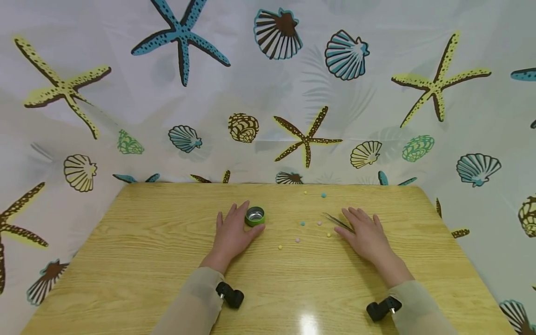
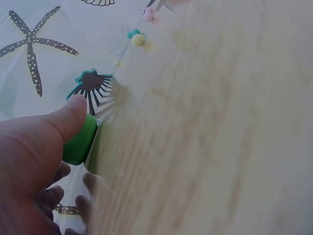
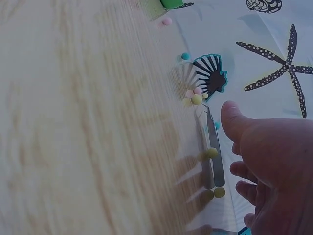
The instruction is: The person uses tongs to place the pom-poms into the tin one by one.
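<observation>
A small round green container (image 1: 255, 217) with a silvery inside stands upright on the wooden table. My left hand (image 1: 231, 232) is around its left side, index finger by the far rim and thumb by the near side. In the left wrist view the thumb (image 2: 73, 115) overlaps the green wall, and the fingers look relaxed. Metal tweezers (image 1: 340, 223) lie on the table with their tips toward the left. Just right of them is my right hand (image 1: 368, 236), fingers loosely spread. The right wrist view shows the tweezers (image 3: 215, 156) lying beside this hand, outside its fingers.
Several small yellow, blue and pink balls lie scattered between the hands, among them a pink ball (image 1: 298, 240), a blue ball (image 1: 303, 224) and a yellow ball (image 1: 280, 247). Behind the wooden table (image 1: 159, 232) hangs a cloth (image 1: 217, 93) printed with shells and starfish.
</observation>
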### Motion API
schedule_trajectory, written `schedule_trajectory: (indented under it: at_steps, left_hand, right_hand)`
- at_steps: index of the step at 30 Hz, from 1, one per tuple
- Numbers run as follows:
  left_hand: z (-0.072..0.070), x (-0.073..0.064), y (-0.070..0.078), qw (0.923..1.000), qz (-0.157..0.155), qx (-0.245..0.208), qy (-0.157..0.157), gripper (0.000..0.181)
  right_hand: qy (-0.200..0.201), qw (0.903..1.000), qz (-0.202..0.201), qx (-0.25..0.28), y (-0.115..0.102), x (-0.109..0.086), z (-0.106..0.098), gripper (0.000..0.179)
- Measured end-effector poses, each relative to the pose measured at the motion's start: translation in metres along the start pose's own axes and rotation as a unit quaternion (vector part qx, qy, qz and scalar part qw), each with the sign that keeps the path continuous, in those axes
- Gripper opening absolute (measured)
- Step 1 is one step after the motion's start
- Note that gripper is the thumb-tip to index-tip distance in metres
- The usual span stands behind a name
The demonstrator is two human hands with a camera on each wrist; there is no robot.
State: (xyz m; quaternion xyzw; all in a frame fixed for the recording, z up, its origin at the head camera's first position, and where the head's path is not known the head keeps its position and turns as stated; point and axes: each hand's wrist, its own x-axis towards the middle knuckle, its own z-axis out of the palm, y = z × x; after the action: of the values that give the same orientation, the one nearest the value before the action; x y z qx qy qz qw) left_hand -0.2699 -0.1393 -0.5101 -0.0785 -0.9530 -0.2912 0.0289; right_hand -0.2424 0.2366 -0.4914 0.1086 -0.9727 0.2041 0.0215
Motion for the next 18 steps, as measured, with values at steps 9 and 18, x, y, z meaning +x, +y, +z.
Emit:
schedule_trajectory:
  at_steps: [9,18]
  left_hand:
    - [0.0027,0.0008,-0.0017,0.9997,0.0,-0.024,0.006,0.089]
    - [0.0075,0.0039,-0.0015,0.9993,0.004,-0.033,0.017,0.08]
  right_hand:
    - [0.003,0.9999,-0.008,0.011,0.0033,0.0035,-0.0004,0.065]
    - [-0.003,0.9994,-0.007,0.034,0.0104,0.0062,0.0036,0.062]
